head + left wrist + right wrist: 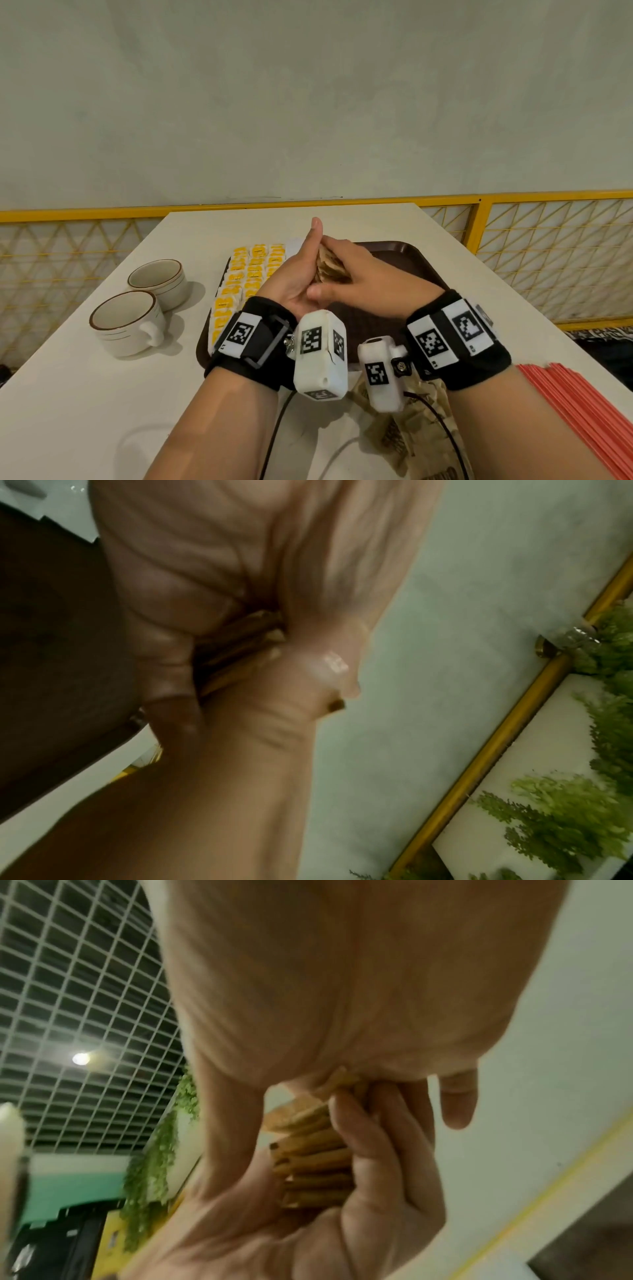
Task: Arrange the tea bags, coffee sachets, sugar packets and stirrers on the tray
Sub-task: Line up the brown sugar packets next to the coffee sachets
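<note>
Both hands meet above the dark brown tray (412,251). Between them is a stack of brown sachets (329,268). My left hand (298,274) cups the stack from the left with the thumb pointing up. My right hand (356,270) grips it from the right. In the right wrist view the left hand's fingers (377,1164) curl round the stack (315,1164). The left wrist view shows only edges of the sachets (240,639) between the palms. Rows of yellow tea bags (245,274) fill the tray's left side. Red stirrers (579,411) lie on the table at the right.
Two white cups with brown rims (157,279) (126,323) stand on the white table (85,411), left of the tray. More brown sachets (411,431) lie loose at the near edge under my wrists. A yellow railing (479,219) runs behind the table.
</note>
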Available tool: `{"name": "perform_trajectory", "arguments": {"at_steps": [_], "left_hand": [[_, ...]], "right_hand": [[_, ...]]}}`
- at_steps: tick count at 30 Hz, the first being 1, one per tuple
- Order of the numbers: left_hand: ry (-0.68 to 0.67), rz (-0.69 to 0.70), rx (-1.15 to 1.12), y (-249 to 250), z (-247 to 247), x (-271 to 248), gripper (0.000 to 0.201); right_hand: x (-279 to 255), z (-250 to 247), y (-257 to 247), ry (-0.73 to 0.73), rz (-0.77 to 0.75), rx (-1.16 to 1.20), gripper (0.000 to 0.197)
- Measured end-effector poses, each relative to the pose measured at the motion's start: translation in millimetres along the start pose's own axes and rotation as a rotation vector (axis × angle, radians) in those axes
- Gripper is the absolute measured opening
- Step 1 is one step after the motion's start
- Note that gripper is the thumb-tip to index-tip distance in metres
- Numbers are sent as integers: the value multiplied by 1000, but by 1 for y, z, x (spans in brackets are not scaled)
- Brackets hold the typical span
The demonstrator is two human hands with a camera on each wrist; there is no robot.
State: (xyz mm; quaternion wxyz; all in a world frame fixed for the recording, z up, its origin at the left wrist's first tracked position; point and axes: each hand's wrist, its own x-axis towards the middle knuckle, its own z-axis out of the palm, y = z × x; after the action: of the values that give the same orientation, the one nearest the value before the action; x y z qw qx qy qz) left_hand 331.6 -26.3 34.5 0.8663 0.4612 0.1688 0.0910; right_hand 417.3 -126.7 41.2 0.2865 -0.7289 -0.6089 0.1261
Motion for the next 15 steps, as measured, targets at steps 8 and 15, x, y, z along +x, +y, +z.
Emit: {"name": "perform_trajectory", "arguments": {"at_steps": [8,15], "left_hand": [[-2,-41,136,-2,-2,2,86],[-117,-26,76,-2,-1,-5,79]], "right_hand": [[-3,1,3,84,6,-106,53],[-4,-8,4,180,0,-267,54]]}}
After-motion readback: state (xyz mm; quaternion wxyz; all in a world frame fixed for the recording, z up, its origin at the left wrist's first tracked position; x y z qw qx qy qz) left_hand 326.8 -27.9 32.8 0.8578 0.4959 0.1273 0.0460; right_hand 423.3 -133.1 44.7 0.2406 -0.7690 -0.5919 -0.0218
